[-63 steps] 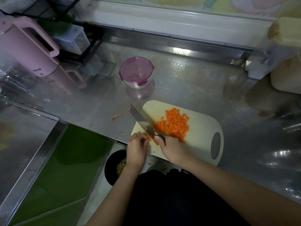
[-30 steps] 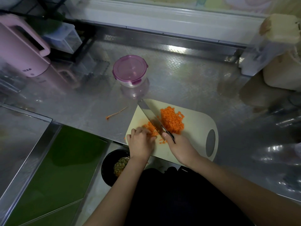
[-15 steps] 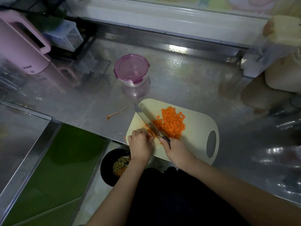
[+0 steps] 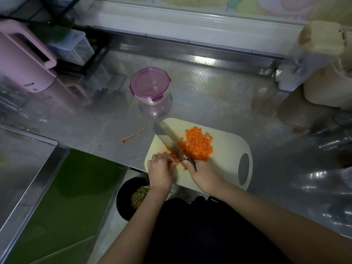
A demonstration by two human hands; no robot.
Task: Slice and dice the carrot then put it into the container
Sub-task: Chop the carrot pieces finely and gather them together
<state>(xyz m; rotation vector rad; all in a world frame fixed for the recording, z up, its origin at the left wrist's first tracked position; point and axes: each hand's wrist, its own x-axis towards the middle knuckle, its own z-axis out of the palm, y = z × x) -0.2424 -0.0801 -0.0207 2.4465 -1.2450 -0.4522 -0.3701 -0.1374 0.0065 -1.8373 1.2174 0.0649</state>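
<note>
Stainless-steel countertop (image 4: 219, 96), seen from beside the person at work. A cream cutting board (image 4: 228, 155) lies at the countertop's front edge, its near left corner overhanging that edge and its oval handle hole towards the right.

1. Diced carrot (image 4: 198, 145): a heap of small orange cubes on the middle of the board, towards its far edge.
2. Knife (image 4: 169, 140): a broad blade set diagonally across the board's left part, tip at the far left corner, edge down on the board, just left of the heap.
3. Right hand (image 4: 205, 176): wrapped round the dark knife handle at the board's near edge, forefinger lying forward along the handle.
4. Left hand (image 4: 161, 172): at the board's near left corner, fingers bent down and bunched onto a carrot remnant (image 4: 174, 156) against the blade's left face; most of that remnant is hidden under the fingertips.
5. Container (image 4: 149, 84): round, clear, with a purple clip-on lid closed on it, standing on the countertop behind the board, well apart from the carrot.
6. Carrot strip (image 4: 133, 134): a thin sliver on the bare steel left of the board.
7. Pink jug (image 4: 24, 63): at the far left corner, beside a clear drawer box (image 4: 74, 48).
8. Cream appliance (image 4: 323, 73): at the far right corner.
9. Black bucket (image 4: 123, 199): on the floor below the front edge, holding vegetable scraps.
</note>
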